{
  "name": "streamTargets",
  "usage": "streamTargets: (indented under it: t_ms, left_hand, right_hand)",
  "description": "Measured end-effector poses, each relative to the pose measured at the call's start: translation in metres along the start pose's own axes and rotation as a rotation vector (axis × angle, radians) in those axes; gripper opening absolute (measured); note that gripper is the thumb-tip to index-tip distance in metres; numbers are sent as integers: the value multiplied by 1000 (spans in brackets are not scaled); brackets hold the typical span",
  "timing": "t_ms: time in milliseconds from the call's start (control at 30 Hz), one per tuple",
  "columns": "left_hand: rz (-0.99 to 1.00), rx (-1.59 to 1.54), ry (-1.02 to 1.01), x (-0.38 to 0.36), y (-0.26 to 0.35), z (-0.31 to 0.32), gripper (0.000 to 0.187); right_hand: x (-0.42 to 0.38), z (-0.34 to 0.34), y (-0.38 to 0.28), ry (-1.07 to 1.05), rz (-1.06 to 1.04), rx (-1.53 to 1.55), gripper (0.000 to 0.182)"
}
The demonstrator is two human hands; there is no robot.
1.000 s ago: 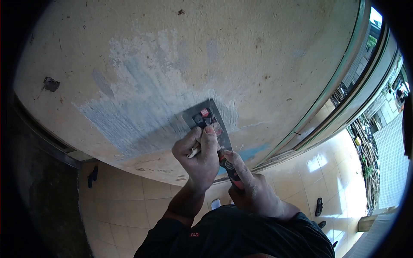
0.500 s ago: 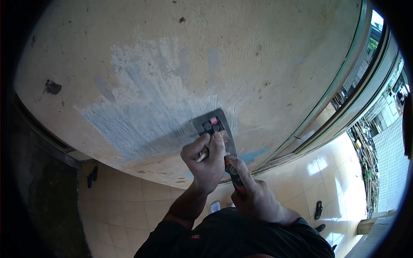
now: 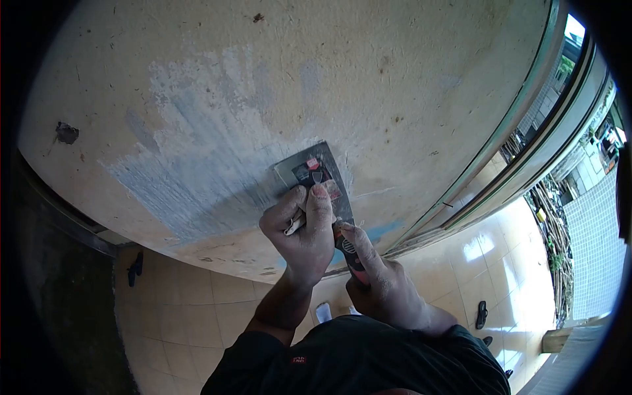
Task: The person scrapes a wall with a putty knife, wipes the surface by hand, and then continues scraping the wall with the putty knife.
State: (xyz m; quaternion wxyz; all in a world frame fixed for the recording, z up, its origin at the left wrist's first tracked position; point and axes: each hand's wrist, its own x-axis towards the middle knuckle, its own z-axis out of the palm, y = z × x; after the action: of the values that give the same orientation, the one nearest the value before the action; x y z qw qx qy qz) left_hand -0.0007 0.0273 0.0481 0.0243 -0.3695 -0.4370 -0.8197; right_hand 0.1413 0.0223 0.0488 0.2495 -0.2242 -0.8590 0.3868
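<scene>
A wide-bladed scraper [image 3: 334, 172] with a red and black handle lies against the beige wall [image 3: 355, 59], at the right end of a patch of whitish-grey scraped coating [image 3: 204, 158]. My right hand [image 3: 385, 283] is wrapped round its handle, thumb along the top. My left hand [image 3: 304, 230] is closed beside the blade, thumb pressing on its face near a red label, and a small pale folded piece [image 3: 295, 222] sticks out between its fingers. Pale dust coats both hands.
Tiled floor [image 3: 197, 316] runs below the wall, with dark sandals [image 3: 482, 315] at the right and another dark shoe [image 3: 135, 268] at the left. A dark hole [image 3: 67, 133] marks the wall's left part. A window frame [image 3: 507, 131] stands at the right.
Both hands and the scraper have shifted slightly up and left in view. The wall and floor have also shifted left in view. Both hands keep their hold.
</scene>
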Motion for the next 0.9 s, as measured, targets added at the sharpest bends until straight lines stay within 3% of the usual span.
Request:
streamTargets:
  t_ms: [167, 300, 567, 600, 667, 800, 900]
  left_hand:
    - [-94, -3, 2, -15, 3, -7, 38]
    - [36, 4, 73, 5, 13, 8, 37]
    - [-119, 130, -106, -21, -4, -18, 36]
    - [-80, 103, -112, -15, -4, -17, 19]
    - [27, 46, -50, 2, 4, 0, 35]
    - [1, 71, 1, -18, 6, -3, 35]
    - [-123, 71, -95, -25, -6, -12, 35]
  right_hand:
    - [-11, 2, 3, -27, -45, 109, 83]
    - [1, -8, -7, -50, -2, 52, 84]
    - [-10, 7, 7, 35, -68, 114, 82]
    - [-9, 4, 1, 32, -58, 118, 82]
    - [-2, -8, -15, -63, 128, 123, 83]
    - [-14, -1, -1, -43, 81, 89, 82]
    - [-19, 4, 8, -45, 105, 126, 82]
